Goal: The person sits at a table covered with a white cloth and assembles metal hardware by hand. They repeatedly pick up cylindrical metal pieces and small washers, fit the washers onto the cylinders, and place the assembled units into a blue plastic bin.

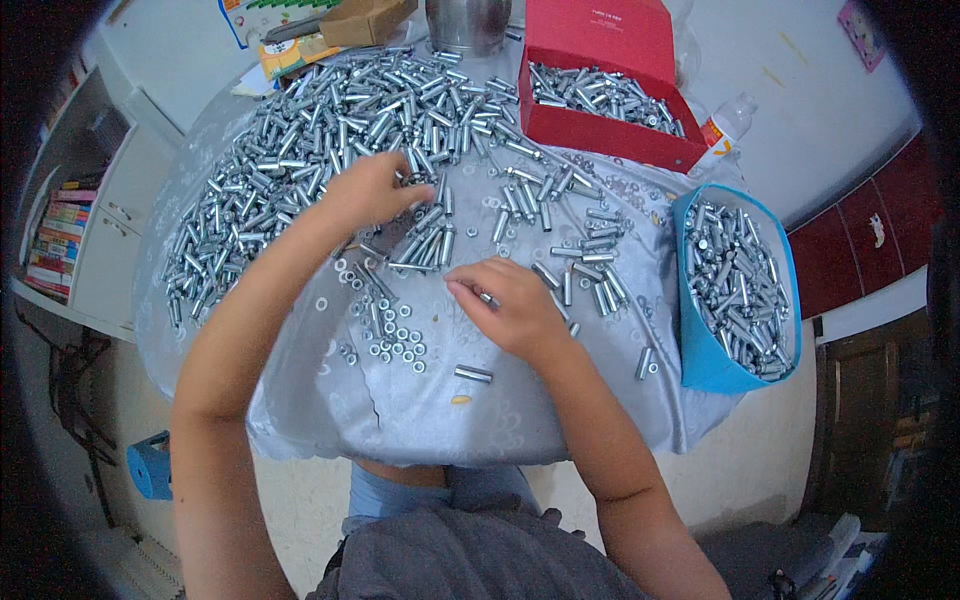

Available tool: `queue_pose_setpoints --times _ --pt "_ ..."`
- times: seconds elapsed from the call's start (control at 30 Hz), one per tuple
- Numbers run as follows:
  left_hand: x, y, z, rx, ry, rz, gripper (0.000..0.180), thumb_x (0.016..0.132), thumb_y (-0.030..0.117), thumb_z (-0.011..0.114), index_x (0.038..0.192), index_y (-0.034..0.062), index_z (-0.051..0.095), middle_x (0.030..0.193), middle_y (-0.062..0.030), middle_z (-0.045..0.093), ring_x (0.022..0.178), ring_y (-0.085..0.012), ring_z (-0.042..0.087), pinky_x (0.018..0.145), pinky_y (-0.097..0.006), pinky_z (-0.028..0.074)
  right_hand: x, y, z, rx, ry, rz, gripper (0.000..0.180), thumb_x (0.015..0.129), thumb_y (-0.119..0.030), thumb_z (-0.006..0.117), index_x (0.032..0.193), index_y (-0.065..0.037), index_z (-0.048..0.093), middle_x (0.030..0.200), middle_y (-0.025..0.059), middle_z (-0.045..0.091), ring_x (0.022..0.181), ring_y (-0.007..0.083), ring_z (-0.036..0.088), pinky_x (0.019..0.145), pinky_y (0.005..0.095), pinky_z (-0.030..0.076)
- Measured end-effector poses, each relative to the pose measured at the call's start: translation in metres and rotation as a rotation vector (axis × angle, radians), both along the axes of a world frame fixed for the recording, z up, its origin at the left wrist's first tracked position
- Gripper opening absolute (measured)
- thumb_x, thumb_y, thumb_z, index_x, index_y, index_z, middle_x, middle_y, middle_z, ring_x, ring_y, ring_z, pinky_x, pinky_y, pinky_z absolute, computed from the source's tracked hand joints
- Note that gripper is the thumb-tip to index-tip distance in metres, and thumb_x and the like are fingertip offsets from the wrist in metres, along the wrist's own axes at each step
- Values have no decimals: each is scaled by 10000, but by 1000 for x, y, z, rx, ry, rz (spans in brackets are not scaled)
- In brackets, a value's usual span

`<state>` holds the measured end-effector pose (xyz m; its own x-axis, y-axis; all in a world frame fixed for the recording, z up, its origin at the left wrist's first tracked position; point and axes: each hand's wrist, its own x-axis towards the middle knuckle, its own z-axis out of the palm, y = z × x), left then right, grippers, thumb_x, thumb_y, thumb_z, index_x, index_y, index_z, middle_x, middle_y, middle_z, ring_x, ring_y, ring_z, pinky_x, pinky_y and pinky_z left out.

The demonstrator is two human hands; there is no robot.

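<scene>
A broad heap of silvery metal anchor bolts (pixel 290 150) covers the far left and middle of the table. My left hand (pixel 375 190) reaches over the heap's near edge, fingers curled in and thumb out to the right; whatever they pinch is hidden. To its right and nearer me, my right hand (pixel 515 308) is closed, thumb against fingers. A bit of shiny metal shows beneath them, too covered to name. Between and in front of the hands lie loose nuts (pixel 400 348) and a small group of bolts (pixel 428 246). One single metal sleeve (pixel 473 374) lies near the front.
At the back right, an open red box (pixel 610 140) holds more bolts, as does a blue fabric bin (pixel 692 345) at the right edge. A white bottle (pixel 733 122) stands beside the red box. A metal pot (pixel 468 25) and a cardboard box (pixel 365 22) are at the back.
</scene>
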<state>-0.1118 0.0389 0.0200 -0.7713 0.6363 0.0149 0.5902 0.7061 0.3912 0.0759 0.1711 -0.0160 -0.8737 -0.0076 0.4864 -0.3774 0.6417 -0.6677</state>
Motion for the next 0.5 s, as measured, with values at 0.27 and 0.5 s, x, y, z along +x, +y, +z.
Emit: queue_pose_setpoints --times 0.27,0.5 --pt "14 22 -12 -215 129 -155 310 764 312 588 815 6 586 809 -190 600 776 -339 587 673 -413 458 0 2 2 -17 -36 -47 101 750 -77 614 847 -52 625 784 94 619 705 228 583 633 307 457" --pt "11 31 -7 -83 -35 46 340 829 257 430 859 -62 546 916 -248 585 871 -382 567 761 -420 444 0 3 0 11 29 -25 91 760 -94 605 835 -44 620 787 89 620 723 231 582 640 307 459"
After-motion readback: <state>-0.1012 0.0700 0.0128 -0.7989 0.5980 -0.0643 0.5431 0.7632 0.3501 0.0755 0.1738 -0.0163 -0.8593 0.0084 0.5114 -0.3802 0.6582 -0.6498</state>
